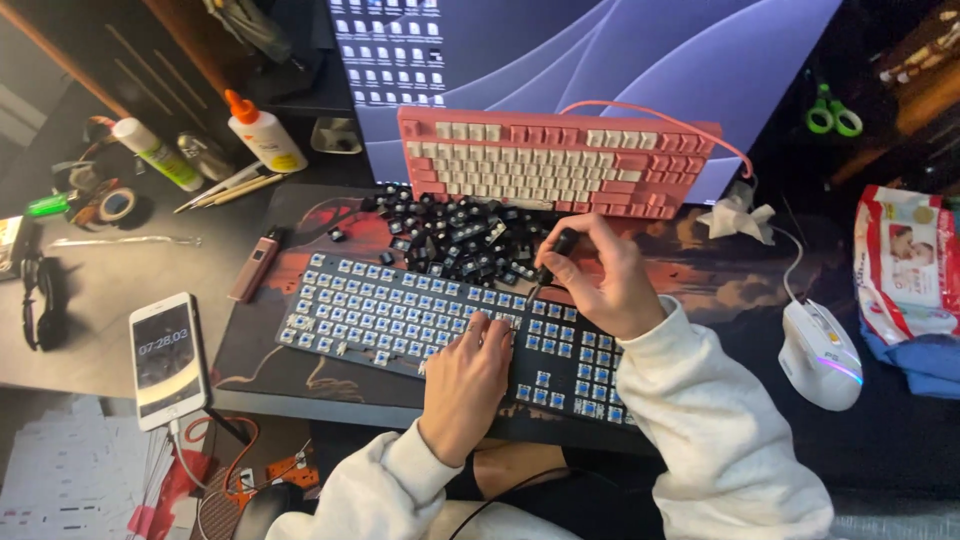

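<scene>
A black keyboard (400, 315) with its keycaps off and blue switches showing lies in front of me on a dark desk mat (300, 215). My left hand (465, 385) rests flat on its lower middle, fingers spread. My right hand (600, 280) holds a small black tool (552, 255) like a pen, with its tip down on the keyboard's switches. A pile of loose black keycaps (455, 235) lies just behind the keyboard. A pink and cream keyboard (550, 160) leans against the monitor (600, 50).
A white mouse (818, 352) sits at the right, beside a packet of wipes (905, 265). At the left are a phone (167, 358) showing a timer, a glue bottle (262, 130), a tube (155, 152), tape rolls (110, 203) and a slim pink device (255, 265). Green scissors (833, 115) hang at the back right.
</scene>
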